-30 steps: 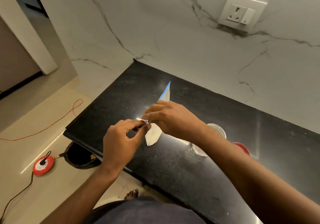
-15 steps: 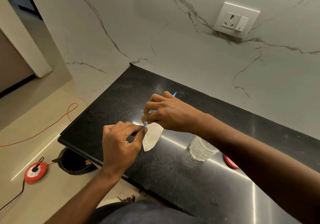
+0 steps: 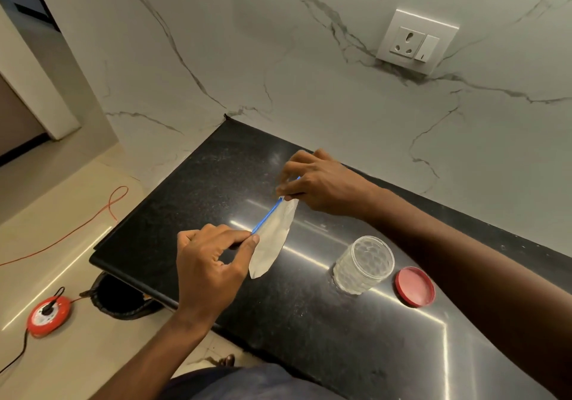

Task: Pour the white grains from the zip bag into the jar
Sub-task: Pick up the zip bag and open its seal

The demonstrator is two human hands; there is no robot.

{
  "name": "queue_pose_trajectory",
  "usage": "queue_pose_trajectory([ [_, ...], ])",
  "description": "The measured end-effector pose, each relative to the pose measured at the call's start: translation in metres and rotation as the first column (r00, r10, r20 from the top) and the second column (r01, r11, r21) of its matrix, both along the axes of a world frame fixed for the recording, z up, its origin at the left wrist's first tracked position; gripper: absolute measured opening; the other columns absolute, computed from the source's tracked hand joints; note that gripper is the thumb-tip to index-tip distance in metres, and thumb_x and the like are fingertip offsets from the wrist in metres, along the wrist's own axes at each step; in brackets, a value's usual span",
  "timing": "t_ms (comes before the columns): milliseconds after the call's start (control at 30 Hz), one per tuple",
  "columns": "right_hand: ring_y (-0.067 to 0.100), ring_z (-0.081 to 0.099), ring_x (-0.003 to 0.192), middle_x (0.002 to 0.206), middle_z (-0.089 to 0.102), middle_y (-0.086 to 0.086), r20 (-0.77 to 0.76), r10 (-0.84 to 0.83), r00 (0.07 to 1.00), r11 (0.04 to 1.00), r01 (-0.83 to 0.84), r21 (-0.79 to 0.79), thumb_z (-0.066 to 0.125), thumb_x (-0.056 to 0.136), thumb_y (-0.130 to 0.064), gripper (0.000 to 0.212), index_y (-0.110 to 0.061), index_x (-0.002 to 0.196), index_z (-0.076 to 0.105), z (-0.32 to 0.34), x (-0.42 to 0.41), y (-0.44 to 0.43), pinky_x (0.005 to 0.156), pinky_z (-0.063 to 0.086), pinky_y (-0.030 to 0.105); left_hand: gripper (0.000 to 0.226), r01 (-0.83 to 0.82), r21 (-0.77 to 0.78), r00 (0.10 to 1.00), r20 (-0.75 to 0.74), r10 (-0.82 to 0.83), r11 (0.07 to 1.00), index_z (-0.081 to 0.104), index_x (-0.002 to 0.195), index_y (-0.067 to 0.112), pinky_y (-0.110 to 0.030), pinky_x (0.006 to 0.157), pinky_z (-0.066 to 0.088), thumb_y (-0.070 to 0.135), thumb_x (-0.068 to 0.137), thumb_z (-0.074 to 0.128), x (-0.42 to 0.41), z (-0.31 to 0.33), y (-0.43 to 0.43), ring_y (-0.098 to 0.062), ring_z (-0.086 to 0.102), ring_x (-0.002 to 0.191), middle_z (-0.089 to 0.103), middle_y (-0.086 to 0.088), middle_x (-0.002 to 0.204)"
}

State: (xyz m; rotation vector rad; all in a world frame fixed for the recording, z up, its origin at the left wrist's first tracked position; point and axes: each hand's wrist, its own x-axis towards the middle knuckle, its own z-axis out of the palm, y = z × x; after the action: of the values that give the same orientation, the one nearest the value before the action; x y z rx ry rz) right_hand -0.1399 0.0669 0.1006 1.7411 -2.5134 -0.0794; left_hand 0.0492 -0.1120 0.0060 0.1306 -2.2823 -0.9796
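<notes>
Left hand (image 3: 210,263): pinched shut on the near end of the blue zip strip of the small clear plastic zip bag of white grains (image 3: 270,241), held above the black polished stone desk (image 3: 192,183). Bag body hangs below the strip. Round red plastic lid (image 3: 414,286): laid flat on the desk, just beside 1 open clear faceted jar (image 3: 363,265), upright. Right hand (image 3: 322,183): pinched shut on the strip's far end. White wall socket (image 3: 416,42): mounted on the marble wall (image 3: 278,59).
</notes>
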Motion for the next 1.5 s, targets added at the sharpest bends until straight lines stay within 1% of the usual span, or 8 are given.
queue_pose_trajectory([
  [333, 0.024, 0.056, 0.115, 0.120, 0.065, -0.004, -0.012, -0.188, 0.982, 0.978, 0.186, -0.090, 0.070, 0.097, -0.035, 0.019, -0.037, 0.115, 0.076, -0.004, -0.047, 0.034, 0.077, 0.040, 0.038, 0.026, 0.033, -0.031, 0.999, -0.007, -0.033, 0.999, 0.081, 0.087, 0.018, -0.051, 0.073, 0.048, 0.041, 0.089, 0.069, -0.006, -0.001, 0.001, -0.010, 0.068, 0.071, 0.079, 0.008, 0.085],
  [567, 0.022, 0.062, 0.094, 0.112, 0.067, 0.003, 0.145, -0.264, 0.954, 0.929, 0.292, -0.229, 0.073, 0.096, -0.022, 0.024, -0.023, 0.119, 0.079, -0.007, -0.034, 0.036, 0.074, 0.054, 0.037, 0.019, 0.151, 0.072, 0.988, 0.031, -0.153, 0.986, 0.074, 0.085, 0.027, -0.051, 0.078, 0.051, 0.045, 0.089, 0.068, -0.004, 0.007, -0.010, -0.004, 0.069, 0.077, 0.071, 0.025, 0.085],
  [633, 0.013, 0.062, 0.085, 0.107, 0.067, -0.002, 0.278, -0.349, 0.895, 0.844, 0.429, -0.322, 0.073, 0.096, -0.023, 0.028, -0.021, 0.125, 0.075, -0.010, -0.020, 0.037, 0.072, 0.052, 0.028, 0.024, 0.252, 0.249, 0.961, 0.050, -0.272, 0.935, 0.075, 0.095, 0.030, -0.039, 0.080, 0.059, 0.052, 0.092, 0.066, -0.005, 0.012, -0.018, -0.009, 0.073, 0.086, 0.075, 0.019, 0.090],
  [733, 0.009, 0.070, 0.070, 0.091, 0.075, -0.004, 0.658, -0.344, 0.669, 0.538, 0.715, -0.446, 0.073, 0.097, -0.023, 0.016, -0.014, 0.110, 0.077, -0.025, 0.017, 0.028, 0.064, 0.057, 0.024, 0.017, 0.191, 0.461, 0.957, 0.108, -0.268, 0.866, 0.077, 0.103, 0.040, -0.022, 0.075, 0.062, 0.052, 0.095, 0.067, -0.026, 0.029, -0.023, -0.008, 0.076, 0.093, 0.079, 0.017, 0.097],
  [833, 0.023, 0.077, 0.067, 0.083, 0.078, 0.007, 0.945, -0.125, 0.303, 0.318, 0.914, -0.251, 0.074, 0.096, -0.030, 0.021, -0.010, 0.095, 0.078, -0.040, 0.054, 0.009, 0.057, 0.062, 0.032, 0.011, 0.166, 0.551, 0.863, 0.320, -0.391, 0.818, 0.082, 0.092, 0.041, -0.018, 0.065, 0.058, 0.040, 0.095, 0.072, -0.063, 0.040, -0.025, 0.001, 0.075, 0.089, 0.080, 0.021, 0.090],
  [967, 0.030, 0.080, 0.076, 0.087, 0.081, 0.012, 0.994, 0.095, 0.054, 0.226, 0.971, -0.074, 0.074, 0.095, -0.029, 0.023, -0.007, 0.101, 0.080, -0.046, 0.075, -0.013, 0.060, 0.064, 0.035, 0.022, 0.204, 0.650, 0.693, 0.433, -0.577, 0.732, 0.086, 0.079, 0.036, -0.013, 0.059, 0.058, 0.029, 0.096, 0.074, -0.093, 0.045, -0.023, -0.003, 0.078, 0.085, 0.082, 0.011, 0.086],
  [1200, 0.029, 0.081, 0.078, 0.088, 0.082, 0.010, 0.990, 0.143, 0.005, 0.154, 0.988, -0.027, 0.070, 0.097, -0.024, 0.019, -0.008, 0.099, 0.080, -0.044, 0.081, -0.020, 0.060, 0.064, 0.034, 0.011, 0.199, 0.705, 0.662, 0.415, -0.624, 0.680, 0.087, 0.086, 0.031, -0.018, 0.066, 0.061, 0.025, 0.090, 0.080, -0.097, 0.048, -0.024, -0.013, 0.081, 0.087, 0.084, 0.001, 0.090],
  [1500, 0.028, 0.081, 0.085, 0.094, 0.082, 0.007, 0.982, 0.185, -0.026, 0.189, 0.982, -0.009, 0.068, 0.098, -0.025, 0.019, -0.015, 0.093, 0.084, -0.048, 0.086, -0.018, 0.062, 0.064, 0.034, 0.013, 0.178, 0.770, 0.645, 0.379, -0.664, 0.613, 0.088, 0.089, 0.027, -0.022, 0.069, 0.063, 0.016, 0.088, 0.080, -0.087, 0.047, -0.022, -0.019, 0.082, 0.088, 0.084, -0.005, 0.094],
])
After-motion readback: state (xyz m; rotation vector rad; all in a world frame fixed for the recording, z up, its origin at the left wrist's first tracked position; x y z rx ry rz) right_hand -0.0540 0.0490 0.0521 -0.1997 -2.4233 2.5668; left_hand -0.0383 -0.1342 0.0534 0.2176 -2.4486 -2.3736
